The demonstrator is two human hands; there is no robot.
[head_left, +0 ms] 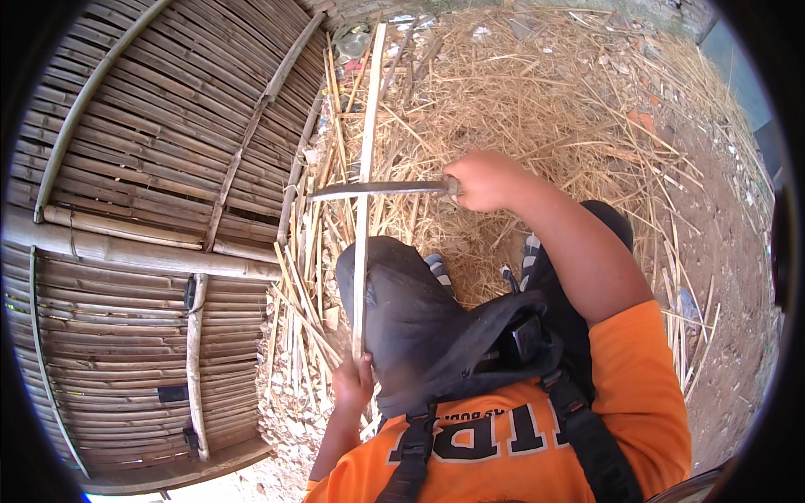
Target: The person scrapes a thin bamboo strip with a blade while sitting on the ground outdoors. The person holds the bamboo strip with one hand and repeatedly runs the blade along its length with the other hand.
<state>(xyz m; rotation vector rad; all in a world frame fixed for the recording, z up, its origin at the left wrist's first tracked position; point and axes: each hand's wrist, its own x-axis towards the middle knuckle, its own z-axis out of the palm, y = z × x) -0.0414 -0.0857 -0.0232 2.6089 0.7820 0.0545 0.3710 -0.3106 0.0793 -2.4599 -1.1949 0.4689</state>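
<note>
My left hand (353, 381) grips the near end of a long thin bamboo strip (366, 168) that runs away from me, resting over my dark-trousered knee. My right hand (485, 180) is closed on the handle of a long knife (377, 190). The blade lies crosswise on the strip, its tip pointing left. I wear an orange shirt with black harness straps.
A woven bamboo panel (142, 210) with thick bamboo poles stands on the left. Split bamboo slats (306, 277) lie piled beside it. Dry shavings and straw (537, 92) cover the ground ahead; bare earth (721, 251) lies to the right.
</note>
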